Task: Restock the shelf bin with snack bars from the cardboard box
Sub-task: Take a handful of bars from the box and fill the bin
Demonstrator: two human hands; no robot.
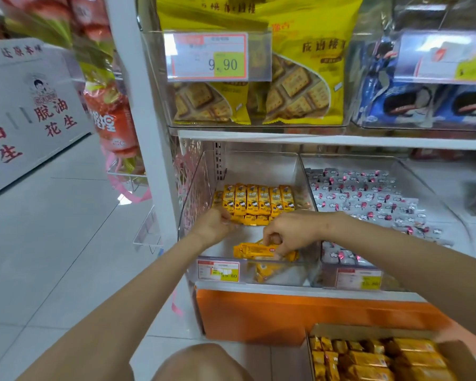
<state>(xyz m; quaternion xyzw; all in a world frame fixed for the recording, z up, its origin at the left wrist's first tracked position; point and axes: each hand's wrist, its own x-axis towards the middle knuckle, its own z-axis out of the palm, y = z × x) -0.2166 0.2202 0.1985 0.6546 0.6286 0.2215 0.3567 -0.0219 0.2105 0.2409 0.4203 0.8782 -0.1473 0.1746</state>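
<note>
Bright, even store light coming from overhead; shadows showing faint. Glare washing floor tiles point(52, 243) at left and streaking clear walls of shelf bin point(197, 193). Hanging bags point(52, 20) at top left smearing with motion blur. Wide-angle lens bowing shelf upright point(142, 119) and frame edges. Small print on price tags point(209, 56) blurring; far right softening.
</note>
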